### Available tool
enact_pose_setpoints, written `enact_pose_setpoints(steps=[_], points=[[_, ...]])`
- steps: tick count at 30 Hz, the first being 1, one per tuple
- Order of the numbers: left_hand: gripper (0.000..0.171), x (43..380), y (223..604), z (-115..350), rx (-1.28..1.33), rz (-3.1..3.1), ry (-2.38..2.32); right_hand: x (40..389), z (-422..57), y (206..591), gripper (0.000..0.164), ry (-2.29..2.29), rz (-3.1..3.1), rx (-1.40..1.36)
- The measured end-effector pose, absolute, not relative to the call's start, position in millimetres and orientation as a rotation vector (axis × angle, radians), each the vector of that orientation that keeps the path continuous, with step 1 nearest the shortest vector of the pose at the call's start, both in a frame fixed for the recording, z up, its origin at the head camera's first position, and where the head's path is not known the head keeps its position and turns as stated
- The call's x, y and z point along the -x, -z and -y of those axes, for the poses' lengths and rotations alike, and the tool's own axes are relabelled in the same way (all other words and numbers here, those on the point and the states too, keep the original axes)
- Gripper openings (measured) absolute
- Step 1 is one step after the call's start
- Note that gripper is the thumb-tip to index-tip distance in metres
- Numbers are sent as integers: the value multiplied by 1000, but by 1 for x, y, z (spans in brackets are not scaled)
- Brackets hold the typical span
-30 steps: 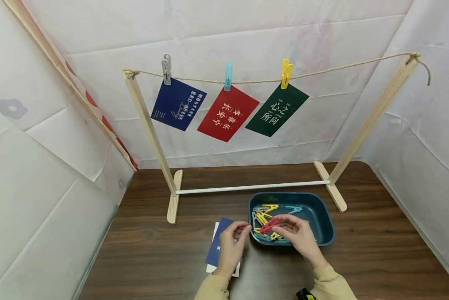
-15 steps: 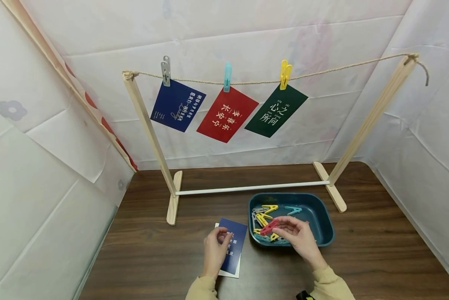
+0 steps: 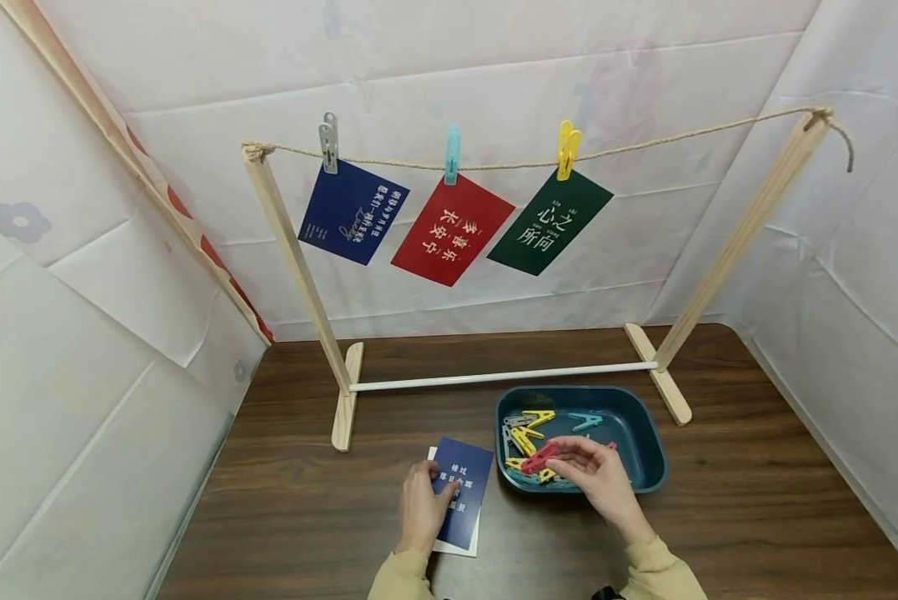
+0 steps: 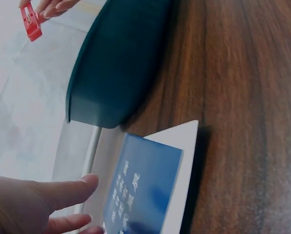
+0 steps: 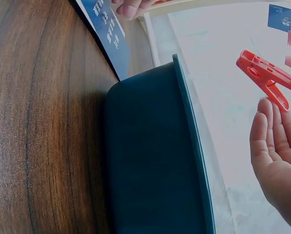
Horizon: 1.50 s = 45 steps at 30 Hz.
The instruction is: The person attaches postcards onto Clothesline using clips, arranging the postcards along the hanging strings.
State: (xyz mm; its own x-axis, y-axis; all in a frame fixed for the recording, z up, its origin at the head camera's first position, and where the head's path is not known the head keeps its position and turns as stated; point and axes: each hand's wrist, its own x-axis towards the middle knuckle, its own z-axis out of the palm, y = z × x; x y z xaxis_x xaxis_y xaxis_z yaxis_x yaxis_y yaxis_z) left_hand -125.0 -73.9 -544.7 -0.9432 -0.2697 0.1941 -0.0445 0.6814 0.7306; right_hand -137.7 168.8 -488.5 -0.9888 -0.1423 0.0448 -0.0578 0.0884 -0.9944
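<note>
My right hand (image 3: 602,483) pinches a red clothespin (image 3: 540,457) by its handle end, above the dark teal bin (image 3: 647,433). The clothespin's nose points away from the fingers in the right wrist view (image 5: 250,61). At the left edge of a small stack of cards, my left hand (image 3: 421,510) hovers with fingers and thumb spread apart. A blue card (image 3: 467,500) with white writing tops the stack, over a white card (image 3: 456,549). In the left wrist view, the left fingers (image 4: 70,192) look apart from the blue card; contact is hard to judge.
Several yellow (image 3: 540,417), grey and light-blue clothespins lie in the bin. Behind stands a wooden frame (image 3: 749,233) with a rope. Blue (image 3: 354,212), red (image 3: 453,229) and green (image 3: 550,222) cards hang from it by clothespins. A white rod (image 3: 494,377) joins its feet.
My left hand has moved left and slightly down, from beside the bin to the left edge of the card stack. The right hand stays nearly still, holding the red clothespin.
</note>
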Motion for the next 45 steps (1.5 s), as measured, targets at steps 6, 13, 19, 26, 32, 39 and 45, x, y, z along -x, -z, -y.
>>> enact_pose_setpoints(steps=[6,13,19,26,32,39,45], points=[[58,124,549,75,-354,2707,998,136,-169,488,32,2078,-2256,186],[73,127,556,76,-379,2726,901,133,-170,487,32,2082,-2248,204],[73,129,554,77,-374,2752,866,134,-171,491,31,2123,-2218,258],[73,130,553,77,-371,2761,832,133,-174,496,29,2149,-2212,375],[72,133,554,79,-386,2749,790,131,-174,492,29,2128,-2225,348],[73,134,553,81,-405,2761,771,130,-173,491,30,2144,-2204,326],[72,132,551,83,-422,2769,784,129,-175,493,31,2153,-2195,331]])
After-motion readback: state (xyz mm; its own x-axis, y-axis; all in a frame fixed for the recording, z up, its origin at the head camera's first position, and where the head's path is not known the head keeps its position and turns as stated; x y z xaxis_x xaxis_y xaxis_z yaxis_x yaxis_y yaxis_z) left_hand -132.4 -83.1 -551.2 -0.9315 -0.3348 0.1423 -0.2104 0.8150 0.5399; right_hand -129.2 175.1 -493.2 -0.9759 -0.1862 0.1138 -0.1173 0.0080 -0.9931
